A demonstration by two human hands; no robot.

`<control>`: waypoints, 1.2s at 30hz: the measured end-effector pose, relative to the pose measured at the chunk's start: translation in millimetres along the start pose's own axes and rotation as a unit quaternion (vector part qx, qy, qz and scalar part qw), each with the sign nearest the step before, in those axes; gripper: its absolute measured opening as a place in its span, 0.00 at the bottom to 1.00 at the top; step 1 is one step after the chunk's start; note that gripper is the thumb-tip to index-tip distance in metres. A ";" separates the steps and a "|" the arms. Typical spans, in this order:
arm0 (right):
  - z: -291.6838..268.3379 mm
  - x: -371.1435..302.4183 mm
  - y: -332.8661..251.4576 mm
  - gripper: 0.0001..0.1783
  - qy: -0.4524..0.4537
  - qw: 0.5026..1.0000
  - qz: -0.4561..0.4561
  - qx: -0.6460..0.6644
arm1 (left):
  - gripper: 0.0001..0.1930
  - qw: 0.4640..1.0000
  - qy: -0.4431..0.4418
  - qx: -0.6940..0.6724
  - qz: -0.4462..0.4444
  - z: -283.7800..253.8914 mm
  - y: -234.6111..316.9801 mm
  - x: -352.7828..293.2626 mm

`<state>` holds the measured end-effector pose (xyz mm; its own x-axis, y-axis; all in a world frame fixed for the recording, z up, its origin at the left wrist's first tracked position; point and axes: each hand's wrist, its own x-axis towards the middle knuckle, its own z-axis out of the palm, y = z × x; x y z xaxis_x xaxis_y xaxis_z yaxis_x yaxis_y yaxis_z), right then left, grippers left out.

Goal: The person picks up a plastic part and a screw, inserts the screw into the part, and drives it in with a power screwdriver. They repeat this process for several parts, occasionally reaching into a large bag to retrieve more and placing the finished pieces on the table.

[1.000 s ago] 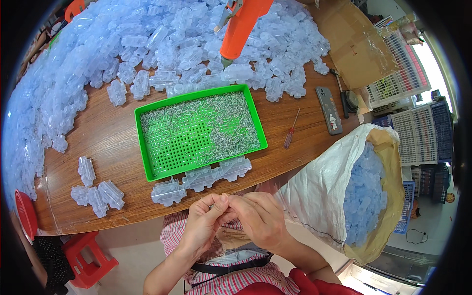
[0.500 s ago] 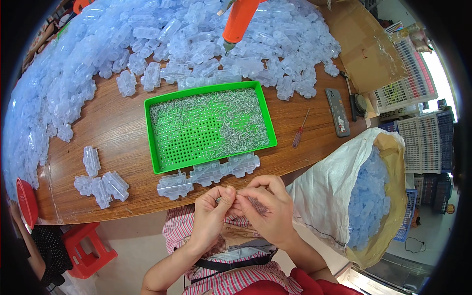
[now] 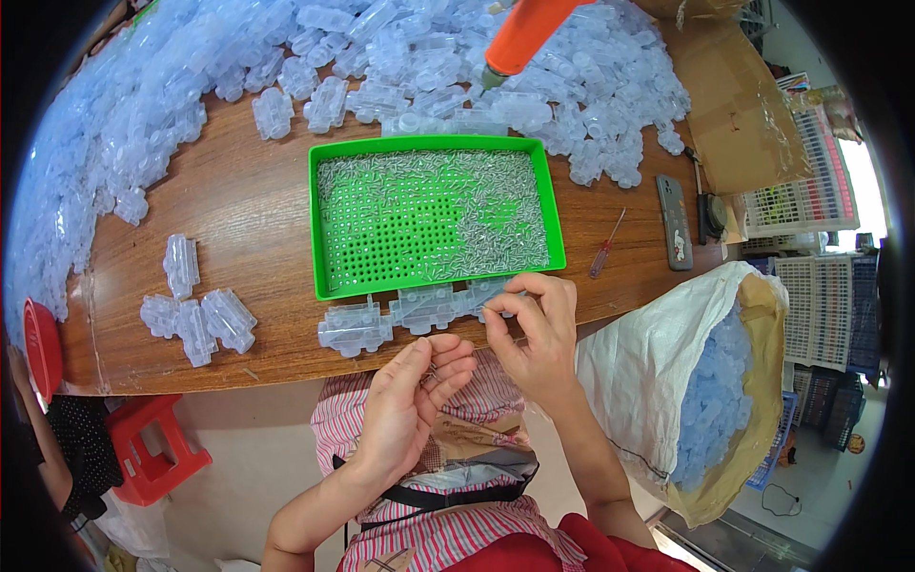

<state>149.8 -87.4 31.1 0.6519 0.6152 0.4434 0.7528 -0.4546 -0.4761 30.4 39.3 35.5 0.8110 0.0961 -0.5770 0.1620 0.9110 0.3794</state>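
Note:
My left hand (image 3: 415,400) is cupped near the table's front edge. Its curled fingers hold a few small metal screws (image 3: 431,366), partly hidden by the thumb. With thumb and forefinger pinched, my right hand (image 3: 536,343) reaches over the rightmost of the clear plastic housings (image 3: 484,294); what lies in the pinch is too small to make out. Beside it stand a middle plastic housing (image 3: 424,310) and a left plastic housing (image 3: 355,327), all in a row along the near side of a green perforated tray (image 3: 316,219) that holds many loose screws.
A large heap of clear plastic housings (image 3: 419,57) covers the far and left table. An orange power screwdriver (image 3: 529,38) hangs above it. Right of the tray lie a small screwdriver (image 3: 605,246) and a phone (image 3: 675,224). A white sack (image 3: 639,362) stands at the right, a red stool (image 3: 157,458) lower left.
My hands have parted: the right moved forward to the rightmost housing, while the left stayed back with its fingers cupped. The view has shifted, moving the table contents rightward and up.

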 end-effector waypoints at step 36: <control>-18.9 2.4 -51.0 0.12 -0.085 0.996 -0.040 0.007 | 0.30 0.980 -0.117 -0.155 -0.048 7.6 13.0 -1.3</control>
<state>114.8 -75.0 70.8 0.5638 0.7502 0.3454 0.7998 -0.3917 -0.4548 35.7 48.0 46.7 0.9127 -0.0580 -0.4046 0.0953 0.9928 0.0727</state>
